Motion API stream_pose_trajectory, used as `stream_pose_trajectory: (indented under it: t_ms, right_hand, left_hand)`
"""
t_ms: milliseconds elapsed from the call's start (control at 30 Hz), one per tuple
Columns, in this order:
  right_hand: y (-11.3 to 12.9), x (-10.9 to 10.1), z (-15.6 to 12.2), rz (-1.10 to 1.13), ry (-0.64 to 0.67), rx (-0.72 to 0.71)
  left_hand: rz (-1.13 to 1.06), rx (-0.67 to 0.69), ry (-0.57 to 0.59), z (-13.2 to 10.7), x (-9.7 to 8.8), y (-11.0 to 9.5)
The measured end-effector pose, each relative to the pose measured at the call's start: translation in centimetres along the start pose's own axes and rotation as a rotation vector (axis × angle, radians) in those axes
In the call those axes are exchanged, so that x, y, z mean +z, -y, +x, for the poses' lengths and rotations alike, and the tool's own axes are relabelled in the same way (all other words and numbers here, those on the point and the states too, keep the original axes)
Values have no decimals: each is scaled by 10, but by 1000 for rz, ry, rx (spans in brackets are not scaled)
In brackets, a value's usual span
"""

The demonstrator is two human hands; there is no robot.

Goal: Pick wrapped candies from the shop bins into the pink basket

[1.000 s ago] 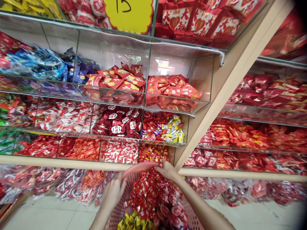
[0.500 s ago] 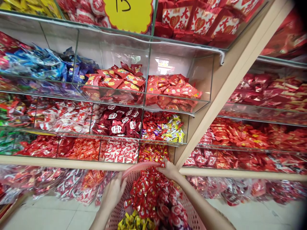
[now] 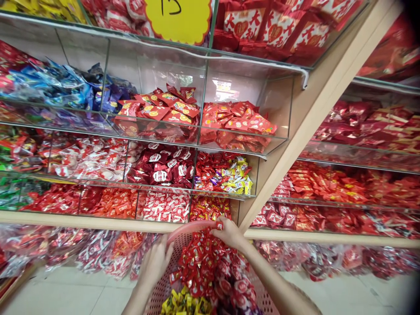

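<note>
At the bottom centre I hold a pink perforated basket [image 3: 162, 288] heaped with small red wrapped candies [image 3: 210, 271] and some yellow ones [image 3: 183, 304]. My left hand [image 3: 155, 262] is closed on the basket's pink rim [image 3: 187, 228] at the left. At the far side, my right hand [image 3: 229, 232] rests on the red candy heap, its fingers pinched on red candies near the rim. Just beyond the basket is the lowest clear bin of red candies [image 3: 210, 208].
Tiered clear acrylic bins [image 3: 236, 127] of red, blue, green and yellow sweets fill the wooden shelf unit. A slanted wooden upright [image 3: 305, 113] divides it from more red packets at the right. A yellow price sign [image 3: 179, 17] hangs on top. Bagged sweets sit under the shelf above a tiled floor.
My right hand has risen slightly on the candy heap toward the basket's far rim. The view has shifted down a little. The left hand keeps its hold.
</note>
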State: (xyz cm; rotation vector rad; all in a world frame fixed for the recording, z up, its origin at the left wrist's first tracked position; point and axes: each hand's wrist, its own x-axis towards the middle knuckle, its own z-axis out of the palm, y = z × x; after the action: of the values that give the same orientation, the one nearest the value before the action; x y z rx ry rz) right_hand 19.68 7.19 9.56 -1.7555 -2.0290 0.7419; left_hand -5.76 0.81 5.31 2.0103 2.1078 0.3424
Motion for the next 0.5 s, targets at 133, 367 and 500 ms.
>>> stream_pose_trajectory:
  t_ms: [133,367,500]
  right_hand:
    - [18,24,-2,-154,-24,-13]
    - [25,47,-1,-350,-20,-3]
    - [21,47,-3,-339,-31,-18]
  left_hand:
    - [-20,-8,-3,-1,-3,-2]
    - [-13,-2,3,-1,-4,-2]
    - [-26,-2,5,-1,-3,-2]
